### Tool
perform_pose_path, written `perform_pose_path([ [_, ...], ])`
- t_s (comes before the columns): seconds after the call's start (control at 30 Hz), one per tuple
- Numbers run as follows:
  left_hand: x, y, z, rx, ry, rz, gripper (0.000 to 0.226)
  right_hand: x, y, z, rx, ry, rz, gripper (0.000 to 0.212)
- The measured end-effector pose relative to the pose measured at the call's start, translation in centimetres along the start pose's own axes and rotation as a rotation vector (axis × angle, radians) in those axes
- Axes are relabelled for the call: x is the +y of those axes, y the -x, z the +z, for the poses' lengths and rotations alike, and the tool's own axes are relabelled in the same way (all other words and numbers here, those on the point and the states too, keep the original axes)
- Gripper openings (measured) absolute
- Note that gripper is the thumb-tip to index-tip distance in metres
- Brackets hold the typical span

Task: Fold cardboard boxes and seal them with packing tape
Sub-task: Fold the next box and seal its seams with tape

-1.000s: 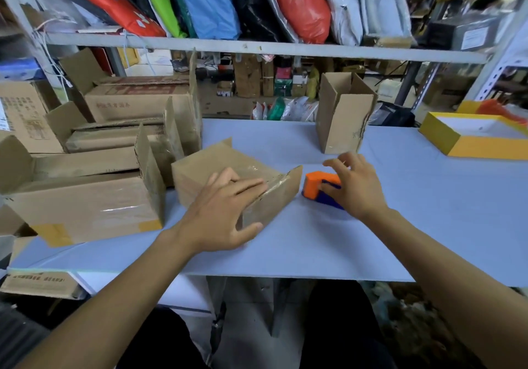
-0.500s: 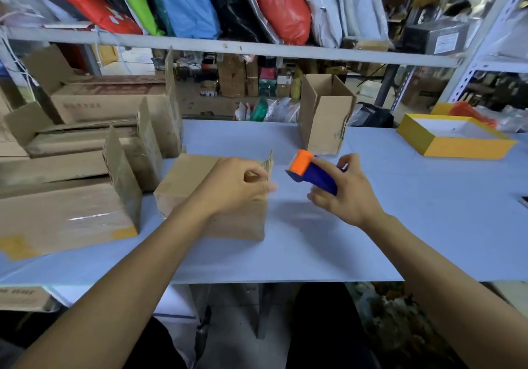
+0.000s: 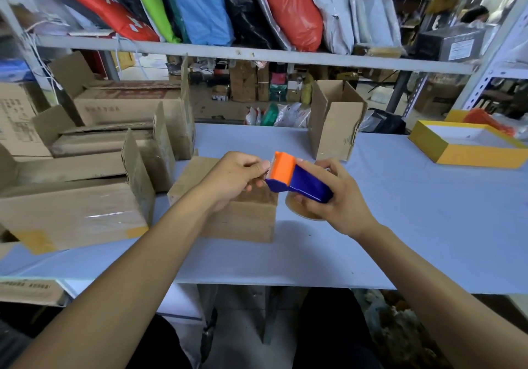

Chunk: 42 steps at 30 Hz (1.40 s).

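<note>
Right hand (image 3: 328,197) fingers clamped around blue-orange tape dispenser (image 3: 297,178), held above tabletop (image 3: 400,226). Left hand (image 3: 237,177) fingers pinched together at dispenser's orange cutter end; tape end too small to tell. Cardboard box (image 3: 243,217) sits on tabletop directly under left hand.

Both arms extended, left hand (image 3: 233,178) pinching, right hand (image 3: 333,197) curled – gripping

1 head view looks down, close, forward.
</note>
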State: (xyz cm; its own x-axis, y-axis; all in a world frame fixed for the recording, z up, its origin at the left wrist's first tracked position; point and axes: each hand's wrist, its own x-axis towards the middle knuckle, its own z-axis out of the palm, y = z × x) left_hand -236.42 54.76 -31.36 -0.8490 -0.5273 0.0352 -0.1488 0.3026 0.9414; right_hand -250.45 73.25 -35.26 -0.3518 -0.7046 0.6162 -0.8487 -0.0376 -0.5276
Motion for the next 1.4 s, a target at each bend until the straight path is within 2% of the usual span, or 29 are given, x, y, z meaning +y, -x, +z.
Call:
perform_pose_path([
  [0.13, 0.4, 0.1, -0.4, 0.025, 0.078, -0.064, 0.024, 0.0, -0.3, 0.0, -0.019, -0.011, 0.000, 0.062],
  [0.27, 0.4, 0.3, 0.2, 0.197, -0.477, 0.029, 0.029, 0.2, -1.0, 0.0, -0.100, 0.048, 0.004, 0.063],
  [0.33, 0.5, 0.1, -0.2, 0.253, -0.613, 0.056, 0.026, 0.5, -1.4, -0.4, -0.124, 0.073, 0.011, 0.063],
  [0.5, 0.9, -0.2, -3.9, 0.298, -0.593, -0.042, 0.028, 2.6, -1.4, -3.1, -0.183, 0.072, 0.110, 0.066],
  [0.67, 0.4, 0.2, -4.2, 0.273, -0.644, -0.084, 0.029, 3.1, -0.7, -2.9, -0.222, -0.025, 0.208, 0.054],
  [0.77, -0.1, 0.3, -4.0, 0.303, -0.662, -0.036, 0.027, 3.3, -0.6, -2.3, -0.231, -0.055, 0.205, 0.044],
  [0.87, -0.6, 0.3, -4.2, 0.319, -0.624, -0.026, 0.025, 3.1, -0.4, -2.2, -0.218, -0.071, 0.213, 0.041],
  [1.07, -1.5, 0.5, -4.4, 0.329, -0.234, -0.012, 0.034, 2.0, -0.3, -2.6, -0.157, -0.093, 0.208, 0.044],
  [1.23, -1.7, 0.5, -4.1, 0.405, 0.090, -0.050, 0.019, 1.6, -0.2, -2.2, -0.087, -0.157, 0.236, 0.048],
  [1.33, -1.8, 0.5, -4.0, 0.375, 0.023, -0.055, 0.020, 1.6, 0.0, -2.2, -0.131, -0.101, 0.232, 0.053],
  [1.4, -1.8, 0.7, -3.9, 0.349, -0.118, -0.047, 0.027, 1.8, 0.5, -2.4, -0.152, -0.103, 0.256, 0.053],
])
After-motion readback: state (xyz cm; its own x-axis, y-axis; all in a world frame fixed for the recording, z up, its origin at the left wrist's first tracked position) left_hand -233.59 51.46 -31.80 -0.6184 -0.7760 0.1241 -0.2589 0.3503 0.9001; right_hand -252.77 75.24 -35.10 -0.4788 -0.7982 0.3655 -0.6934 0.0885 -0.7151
